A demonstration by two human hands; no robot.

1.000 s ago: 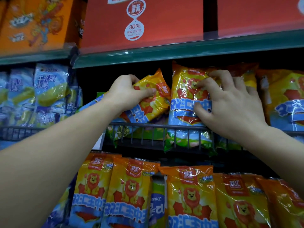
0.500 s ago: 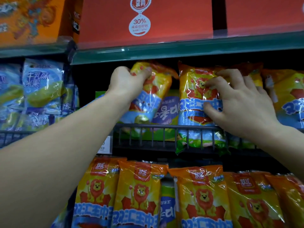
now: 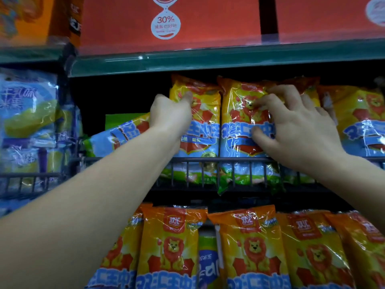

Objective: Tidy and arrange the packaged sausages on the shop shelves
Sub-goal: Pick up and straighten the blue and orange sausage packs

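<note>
One pack (image 3: 206, 115) in left hand (image 3: 169, 114), second pack (image 3: 237, 134) in right hand (image 3: 295, 130)

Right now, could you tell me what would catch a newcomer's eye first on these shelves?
Both hands meet behind the wire rail of the middle shelf: the left hand grips an upright yellow lion pack, and the right hand pinches the neighbouring pack beside it. To their left a toppled pack lies slanted, and big red boxes fill the shelf above.
</note>
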